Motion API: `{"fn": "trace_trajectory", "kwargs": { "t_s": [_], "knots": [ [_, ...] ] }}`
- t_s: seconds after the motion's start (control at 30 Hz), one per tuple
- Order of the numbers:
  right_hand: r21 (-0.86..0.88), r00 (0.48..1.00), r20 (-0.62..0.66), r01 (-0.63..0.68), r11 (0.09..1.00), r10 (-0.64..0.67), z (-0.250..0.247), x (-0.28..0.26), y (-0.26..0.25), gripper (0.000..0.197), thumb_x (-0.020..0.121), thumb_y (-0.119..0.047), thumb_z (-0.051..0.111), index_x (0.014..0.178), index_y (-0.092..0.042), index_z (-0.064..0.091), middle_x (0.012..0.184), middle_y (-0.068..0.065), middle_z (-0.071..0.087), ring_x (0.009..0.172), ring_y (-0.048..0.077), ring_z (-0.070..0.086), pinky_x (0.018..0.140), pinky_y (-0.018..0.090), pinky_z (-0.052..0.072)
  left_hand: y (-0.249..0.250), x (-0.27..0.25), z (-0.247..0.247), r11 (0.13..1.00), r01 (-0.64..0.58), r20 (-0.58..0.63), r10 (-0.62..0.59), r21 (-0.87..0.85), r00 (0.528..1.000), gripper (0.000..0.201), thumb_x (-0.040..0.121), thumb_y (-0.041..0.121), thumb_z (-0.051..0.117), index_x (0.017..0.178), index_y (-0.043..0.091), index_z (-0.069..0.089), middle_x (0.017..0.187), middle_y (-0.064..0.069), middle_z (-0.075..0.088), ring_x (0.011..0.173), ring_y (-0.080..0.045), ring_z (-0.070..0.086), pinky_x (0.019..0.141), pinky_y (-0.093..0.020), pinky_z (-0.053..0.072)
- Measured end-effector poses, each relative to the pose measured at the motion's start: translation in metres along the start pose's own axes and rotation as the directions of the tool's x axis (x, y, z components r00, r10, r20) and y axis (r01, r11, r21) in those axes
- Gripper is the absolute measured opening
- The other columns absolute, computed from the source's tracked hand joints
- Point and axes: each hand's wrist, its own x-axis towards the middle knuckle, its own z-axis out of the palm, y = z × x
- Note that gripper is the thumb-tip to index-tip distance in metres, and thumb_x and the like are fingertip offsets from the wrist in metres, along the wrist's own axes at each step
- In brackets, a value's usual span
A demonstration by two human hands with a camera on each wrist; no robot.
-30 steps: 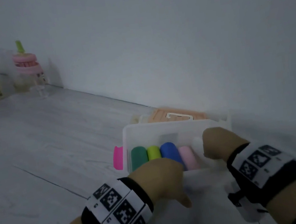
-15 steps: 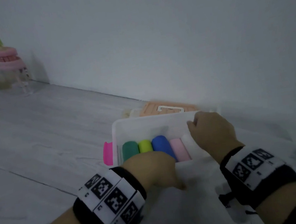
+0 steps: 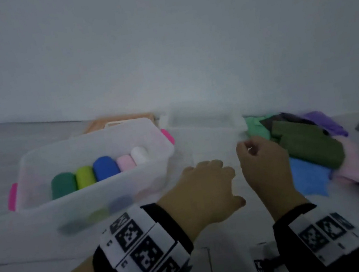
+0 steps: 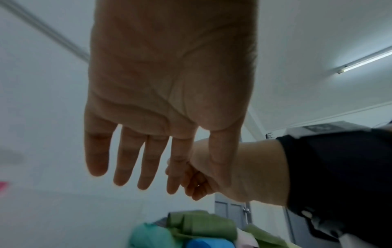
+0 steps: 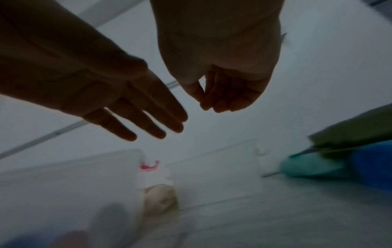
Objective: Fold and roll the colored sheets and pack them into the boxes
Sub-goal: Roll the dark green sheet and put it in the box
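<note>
Head view: left hand (image 3: 207, 190) flat, right hand (image 3: 263, 160) curled beside box (image 3: 37, 157)

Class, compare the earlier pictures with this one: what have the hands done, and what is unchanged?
Both hands have left the box: the left hand, fingers straight, and the right hand, fingers curled and empty, now hover toward the pile of sheets. The five rolls remain in the box.

My head camera looks forward and down over both wrists at the clear box (image 3: 92, 149) and the heap of sheets (image 3: 310, 146). The camera on my left wrist sits close under my left grip (image 4: 169, 83), aimed up past the fingers to the ceiling. The right one looks along my right grip (image 5: 222, 67). Both wrist views share the two hands and the heap.
</note>
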Motion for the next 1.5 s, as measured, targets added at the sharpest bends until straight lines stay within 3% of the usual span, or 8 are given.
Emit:
{"fn": "trace_trajectory", "kwargs": {
  "t_s": [0.1, 0.4, 0.57, 0.7, 0.9, 1.17, 1.33, 1.5],
  "knots": [
    [-0.127, 0.989, 0.031, -0.142, 0.982, 0.147, -0.037, 0.003, 0.058, 0.028, 0.09, -0.021, 0.054, 0.063, -0.017, 0.048, 0.059, -0.002, 0.048, 0.054, 0.013, 0.04, 0.051, 0.033, 0.03, 0.032, 0.033, 0.022, 1.0, 0.002, 0.17, -0.004, 0.013, 0.985, 0.065, 0.088, 0.057, 0.05, 0.14, 0.02, 0.038, 0.143, -0.006, 0.037, 0.127, -0.03, 0.038, 0.103, -0.043, 0.033],
    [-0.374, 0.873, 0.203, -0.349, 0.859, 0.443, -0.127, 0.024, 0.187, 0.029, 0.086, -0.021, 0.061, 0.111, -0.007, 0.061, 0.113, 0.019, 0.061, 0.102, 0.032, 0.057, 0.076, 0.028, 0.039, 0.102, 0.111, 0.071, 0.987, 0.091, 0.355, -0.133, 0.133, 0.926, 0.063, 0.084, 0.049, 0.063, 0.129, 0.01, 0.047, 0.127, -0.012, 0.052, 0.113, -0.029, 0.052, 0.09, -0.036, 0.045],
    [-0.529, 0.951, 0.093, -0.204, 0.823, 0.295, -0.166, 0.054, 0.218, 0.037, 0.079, -0.019, 0.065, 0.113, -0.003, 0.062, 0.11, 0.022, 0.06, 0.101, 0.036, 0.055, 0.087, 0.035, 0.038, 0.128, 0.136, 0.082, 0.969, 0.134, 0.411, -0.211, 0.209, 0.887, 0.084, 0.072, 0.051, 0.075, 0.136, 0.008, 0.04, 0.134, -0.013, 0.047, 0.127, -0.031, 0.041, 0.104, -0.044, 0.041],
    [-0.376, 0.945, 0.328, 0.108, 0.92, 0.023, -0.152, 0.084, 0.216, 0.05, 0.082, -0.008, 0.06, 0.129, -0.004, 0.048, 0.126, 0.018, 0.051, 0.118, 0.033, 0.047, 0.099, 0.031, 0.031, 0.135, 0.143, 0.087, 0.949, 0.2, 0.41, -0.287, 0.243, 0.866, 0.084, 0.07, 0.048, 0.077, 0.135, 0.008, 0.041, 0.136, -0.013, 0.046, 0.129, -0.031, 0.04, 0.104, -0.045, 0.041],
    [-0.675, 0.885, 0.452, 0.258, 0.691, 0.111, -0.113, 0.113, 0.202, 0.065, 0.084, -0.051, 0.056, 0.133, -0.014, 0.038, 0.136, 0.017, 0.038, 0.127, 0.033, 0.034, 0.099, 0.041, 0.035, 0.129, 0.137, 0.096, 0.94, 0.3, 0.368, -0.339, 0.163, 0.866, 0.095, 0.067, 0.042, 0.082, 0.143, 0.013, 0.032, 0.145, -0.025, 0.026, 0.128, -0.044, 0.037, 0.103, -0.05, 0.04],
    [-0.597, 0.796, 0.587, 0.301, 0.744, 0.149, -0.111, 0.127, 0.176, 0.064, 0.082, -0.049, 0.062, 0.125, -0.005, 0.047, 0.127, 0.016, 0.049, 0.115, 0.03, 0.048, 0.089, 0.033, 0.036, 0.123, 0.143, 0.104, 0.935, 0.309, 0.36, -0.352, 0.171, 0.864, 0.1, 0.067, 0.041, 0.082, 0.146, 0.011, 0.027, 0.149, -0.028, 0.019, 0.133, -0.046, 0.027, 0.108, -0.051, 0.03],
    [-0.047, 0.796, 0.567, -0.223, 0.974, 0.21, -0.119, 0.129, 0.161, 0.036, 0.079, -0.037, 0.07, 0.099, -0.007, 0.069, 0.1, 0.009, 0.069, 0.091, 0.023, 0.063, 0.083, 0.031, 0.05, 0.125, 0.142, 0.102, 0.938, 0.297, 0.353, -0.342, 0.177, 0.871, 0.099, 0.071, 0.041, 0.08, 0.147, 0.012, 0.025, 0.151, -0.023, 0.019, 0.137, -0.041, 0.023, 0.111, -0.05, 0.025],
    [0.533, 0.596, 0.776, -0.795, 0.29, 0.205, -0.126, 0.103, 0.136, 0.034, 0.089, -0.026, 0.059, 0.119, -0.011, 0.061, 0.114, 0.013, 0.068, 0.108, 0.027, 0.063, 0.089, 0.04, 0.051, 0.125, 0.119, 0.087, 0.938, 0.347, 0.368, -0.332, 0.026, 0.869, 0.089, 0.081, 0.057, 0.062, 0.15, 0.02, 0.02, 0.156, -0.017, 0.011, 0.139, -0.037, 0.023, 0.112, -0.045, 0.028]
  ]
}}
